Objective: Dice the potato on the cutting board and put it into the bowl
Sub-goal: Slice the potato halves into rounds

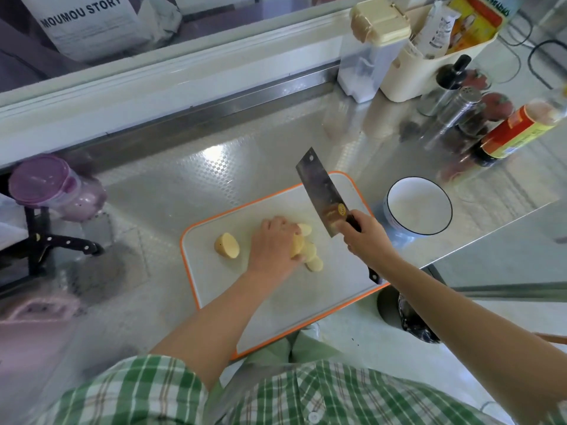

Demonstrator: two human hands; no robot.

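1. Steel countertop (184,185): I log it as the carrier of everything below.
2. Cutting board (291,302): white with an orange rim, lying at the countertop's near edge and overhanging it at the board's near corner.
3. Cream caddy (411,75): at the far right corner of the countertop, packets standing in it. A clear container with a cream lid (368,56) touches its left side.
4. Purple-lidded jar (52,188): at the left edge.
5. Bowl (391,210): white with a dark rim line, on the countertop just beside the board's right edge.
6. Sauce bottle (515,133): lying tilted at the right edge, near a steel shaker (454,111).
7. Cleaver (322,191): blade lifted above the board's far right corner, apart from the potato.
8. Right hand (363,237): I see its fingers wrapped round the cleaver's dark handle.
9. Left hand (273,243): at mid-board, fingers curled down over a potato piece (297,248), pinning it to the board.
10. Potato half (227,245): cut face up and tilted, near the board's left edge, apart from the left hand.
11. Slices (313,256): pale rounds fanned out just to the right of the held piece, touching it.
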